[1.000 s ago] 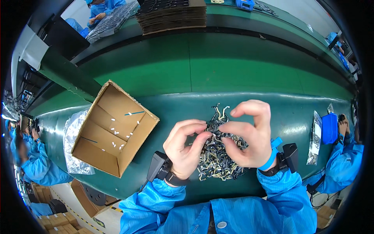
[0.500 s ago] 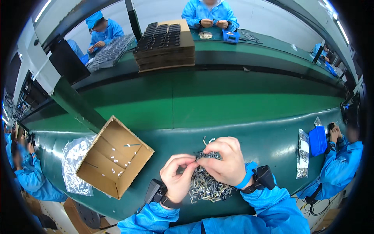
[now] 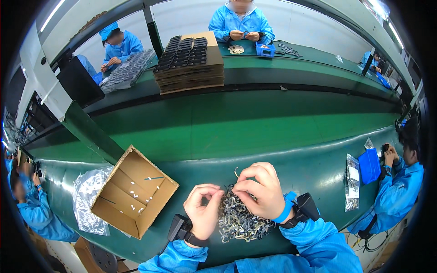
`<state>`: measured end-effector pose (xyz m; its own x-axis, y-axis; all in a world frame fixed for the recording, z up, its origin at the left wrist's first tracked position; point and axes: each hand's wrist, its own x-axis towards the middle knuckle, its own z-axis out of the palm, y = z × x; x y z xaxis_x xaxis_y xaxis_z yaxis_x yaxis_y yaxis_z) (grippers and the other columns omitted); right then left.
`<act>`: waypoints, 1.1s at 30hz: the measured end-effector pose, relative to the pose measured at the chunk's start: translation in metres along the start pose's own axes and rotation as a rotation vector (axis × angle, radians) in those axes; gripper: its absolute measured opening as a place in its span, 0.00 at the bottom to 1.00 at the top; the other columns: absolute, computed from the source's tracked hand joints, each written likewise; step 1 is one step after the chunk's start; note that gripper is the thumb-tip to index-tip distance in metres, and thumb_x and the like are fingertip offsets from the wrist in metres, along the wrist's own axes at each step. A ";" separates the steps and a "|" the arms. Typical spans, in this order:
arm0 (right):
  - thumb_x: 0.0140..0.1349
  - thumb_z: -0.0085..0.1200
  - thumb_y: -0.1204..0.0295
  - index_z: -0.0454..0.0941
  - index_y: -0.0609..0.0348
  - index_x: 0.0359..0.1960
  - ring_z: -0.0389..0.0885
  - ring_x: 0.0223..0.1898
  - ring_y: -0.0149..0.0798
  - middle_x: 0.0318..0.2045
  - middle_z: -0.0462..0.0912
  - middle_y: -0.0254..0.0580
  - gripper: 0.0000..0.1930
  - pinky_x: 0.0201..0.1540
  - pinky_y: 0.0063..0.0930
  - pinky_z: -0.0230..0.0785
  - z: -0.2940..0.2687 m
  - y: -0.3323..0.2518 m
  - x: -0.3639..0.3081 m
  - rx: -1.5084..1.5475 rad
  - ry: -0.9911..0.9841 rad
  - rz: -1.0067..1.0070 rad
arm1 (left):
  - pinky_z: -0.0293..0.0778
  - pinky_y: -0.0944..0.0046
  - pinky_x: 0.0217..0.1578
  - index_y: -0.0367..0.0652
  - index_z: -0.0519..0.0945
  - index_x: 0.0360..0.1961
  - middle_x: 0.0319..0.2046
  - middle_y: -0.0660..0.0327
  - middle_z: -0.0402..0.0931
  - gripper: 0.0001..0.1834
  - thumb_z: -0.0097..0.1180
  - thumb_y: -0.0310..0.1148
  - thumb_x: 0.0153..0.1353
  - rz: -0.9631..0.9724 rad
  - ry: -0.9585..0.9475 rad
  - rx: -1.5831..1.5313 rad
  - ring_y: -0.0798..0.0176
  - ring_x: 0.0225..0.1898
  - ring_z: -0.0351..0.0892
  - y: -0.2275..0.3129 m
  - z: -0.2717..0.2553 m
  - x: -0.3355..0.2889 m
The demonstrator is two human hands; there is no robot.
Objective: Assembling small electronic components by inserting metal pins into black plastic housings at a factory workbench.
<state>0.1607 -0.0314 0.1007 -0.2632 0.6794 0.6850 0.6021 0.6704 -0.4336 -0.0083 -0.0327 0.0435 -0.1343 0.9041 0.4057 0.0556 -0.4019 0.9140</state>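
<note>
On the bench in front of me lies a heap of small strip-like pieces (image 3: 243, 224), dark, grey and pale yellowish. My left hand (image 3: 203, 213) is at the heap's left edge, thumb and index finger brought together; anything between the tips is too small to make out. Over the heap's upper right part is my right hand (image 3: 263, 193), its fingers curled in a pinch whose contents I cannot make out. The two hands are a short way apart. One thin pale strip (image 3: 236, 172) sticks up by the right fingers.
Left of my hands sits an open cardboard box (image 3: 136, 191) with several small white pieces inside, beside a clear plastic bag (image 3: 91, 200). At right lie a filled clear bag (image 3: 352, 182) and a blue bin (image 3: 369, 166). Stacked cardboard trays (image 3: 189, 75) stand across the bench; co-workers sit around.
My fingertips, which met over the heap, have moved apart, the left hand slightly to the left. The whole view has shifted a little.
</note>
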 end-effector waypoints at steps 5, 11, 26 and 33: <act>0.47 0.64 0.75 0.78 0.52 0.30 0.74 0.42 0.43 0.35 0.75 0.34 0.09 0.46 0.36 0.65 -0.001 0.003 0.003 0.018 0.003 0.006 | 0.71 0.74 0.28 0.37 0.80 0.30 0.32 0.58 0.82 0.06 0.63 0.18 0.52 -0.042 -0.053 -0.001 0.73 0.27 0.75 -0.004 0.001 0.002; 0.46 0.64 0.75 0.78 0.52 0.30 0.74 0.42 0.43 0.35 0.75 0.34 0.09 0.45 0.36 0.65 -0.004 -0.002 0.000 0.016 0.003 0.013 | 0.73 0.72 0.30 0.35 0.78 0.31 0.31 0.57 0.82 0.02 0.59 0.19 0.58 -0.094 -0.076 -0.088 0.71 0.30 0.78 0.000 0.002 -0.004; 0.43 0.64 0.79 0.78 0.55 0.28 0.73 0.37 0.44 0.33 0.74 0.38 0.10 0.41 0.36 0.65 0.001 0.003 0.004 0.055 -0.025 0.011 | 0.69 0.72 0.29 0.36 0.74 0.28 0.25 0.60 0.78 0.13 0.43 0.29 0.70 -0.104 -0.222 -0.159 0.71 0.26 0.75 0.008 -0.010 0.008; 0.41 0.64 0.81 0.78 0.55 0.28 0.72 0.36 0.44 0.33 0.74 0.38 0.12 0.39 0.34 0.66 0.009 0.008 0.000 0.065 -0.045 0.053 | 0.70 0.73 0.32 0.36 0.75 0.41 0.39 0.55 0.81 0.07 0.47 0.28 0.69 -0.274 -0.218 -0.344 0.68 0.36 0.81 0.010 -0.006 0.009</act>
<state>0.1586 -0.0235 0.0919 -0.2670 0.7260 0.6338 0.5660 0.6504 -0.5065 -0.0148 -0.0296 0.0559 0.1138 0.9779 0.1755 -0.2876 -0.1366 0.9479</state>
